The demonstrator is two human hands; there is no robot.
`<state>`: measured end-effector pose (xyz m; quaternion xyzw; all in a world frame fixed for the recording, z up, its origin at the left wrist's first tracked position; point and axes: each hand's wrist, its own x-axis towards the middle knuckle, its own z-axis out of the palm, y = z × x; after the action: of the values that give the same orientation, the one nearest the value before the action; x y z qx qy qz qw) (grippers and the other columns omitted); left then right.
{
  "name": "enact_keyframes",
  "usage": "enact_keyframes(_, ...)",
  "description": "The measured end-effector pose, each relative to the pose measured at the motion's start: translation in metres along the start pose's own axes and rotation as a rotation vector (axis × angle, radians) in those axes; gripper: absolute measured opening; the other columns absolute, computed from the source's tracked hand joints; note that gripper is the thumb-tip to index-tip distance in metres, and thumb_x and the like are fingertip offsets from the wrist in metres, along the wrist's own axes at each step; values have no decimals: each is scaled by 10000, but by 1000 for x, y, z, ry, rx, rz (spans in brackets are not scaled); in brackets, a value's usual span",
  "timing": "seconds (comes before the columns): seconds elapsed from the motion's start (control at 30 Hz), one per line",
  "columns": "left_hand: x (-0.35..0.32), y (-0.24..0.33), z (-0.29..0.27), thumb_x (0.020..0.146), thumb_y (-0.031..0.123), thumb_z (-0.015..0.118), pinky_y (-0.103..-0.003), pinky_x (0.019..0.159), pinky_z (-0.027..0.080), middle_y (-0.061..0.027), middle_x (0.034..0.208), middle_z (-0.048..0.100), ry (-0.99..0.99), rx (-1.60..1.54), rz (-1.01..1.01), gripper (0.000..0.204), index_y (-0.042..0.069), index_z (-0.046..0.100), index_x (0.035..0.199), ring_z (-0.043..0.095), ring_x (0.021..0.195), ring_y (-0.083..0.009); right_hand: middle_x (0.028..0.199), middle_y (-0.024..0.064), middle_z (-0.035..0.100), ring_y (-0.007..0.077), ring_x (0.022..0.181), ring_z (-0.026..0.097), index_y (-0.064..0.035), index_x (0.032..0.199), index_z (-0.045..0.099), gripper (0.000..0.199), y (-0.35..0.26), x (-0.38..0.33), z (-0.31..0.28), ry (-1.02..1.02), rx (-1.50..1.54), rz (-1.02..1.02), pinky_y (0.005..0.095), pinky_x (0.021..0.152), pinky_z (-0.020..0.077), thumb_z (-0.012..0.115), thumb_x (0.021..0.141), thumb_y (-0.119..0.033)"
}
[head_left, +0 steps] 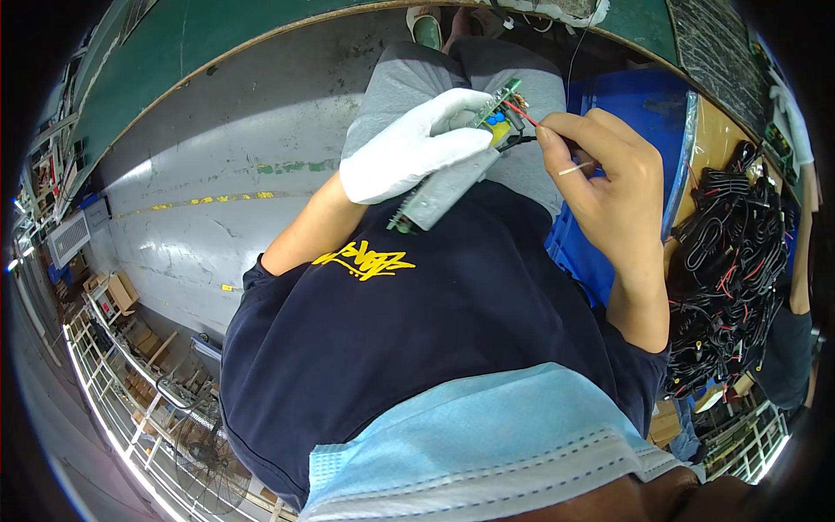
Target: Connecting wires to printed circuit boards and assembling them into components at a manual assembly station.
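Your white-gloved left hand (409, 150) clasps a green circuit board on a ridged grey metal heat-sink (448, 184) above your lap. Your bare right hand (609, 187) pinches its thin red wire (522, 114). A tangled black cable heap (726, 270) crowds your right.

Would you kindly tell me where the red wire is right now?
In the head view, upper middle: the red wire runs from the circuit board in the gloved left hand to the bare right hand.
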<state>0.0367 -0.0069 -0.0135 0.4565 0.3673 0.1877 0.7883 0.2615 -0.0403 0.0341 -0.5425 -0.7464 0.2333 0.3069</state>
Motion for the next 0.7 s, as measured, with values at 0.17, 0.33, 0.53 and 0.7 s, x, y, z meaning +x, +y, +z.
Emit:
enact_keyframes(0.17, 8, -11, -12, 947, 305, 601, -309, 992, 431, -94, 1247, 592, 36, 65, 71, 557, 5, 453, 1393, 555, 1152, -162, 686, 66, 596, 170, 562, 557, -59, 882, 706, 86, 8, 1, 14, 32, 212, 108, 291, 505, 419, 736, 822, -112)
enact_keyframes(0.33, 9, -5, -18, 924, 329, 637, -321, 1028, 408, -88, 1293, 581, -26, 0, 55, 594, -2, 466, 1386, 528, 1209, -158, 695, 6, 583, 34, 594, 476, 9, 1026, 688, 161, 14, 2, 20, 83, 258, 28, 204, 509, 356, 705, 881, -60)
enact_keyframes(0.53, 20, -17, -20, 900, 237, 699, -239, 864, 455, -31, 1139, 641, -41, -84, 103, 515, 45, 531, 1348, 579, 1008, -100, 730, -8, 581, 7, 601, 423, -19, 1074, 662, 214, 6, 2, 16, 34, 276, 291, 178, 515, 284, 717, 873, -69)
enact_keyframes(0.7, 22, -17, -6, 888, 280, 678, -318, 935, 471, -111, 1224, 606, -83, -317, 158, 627, 14, 455, 1410, 602, 1088, -206, 719, -22, 631, -25, 559, 339, -27, 1072, 627, 246, 22, 1, 31, 68, 435, 320, 192, 481, 236, 739, 865, -102)
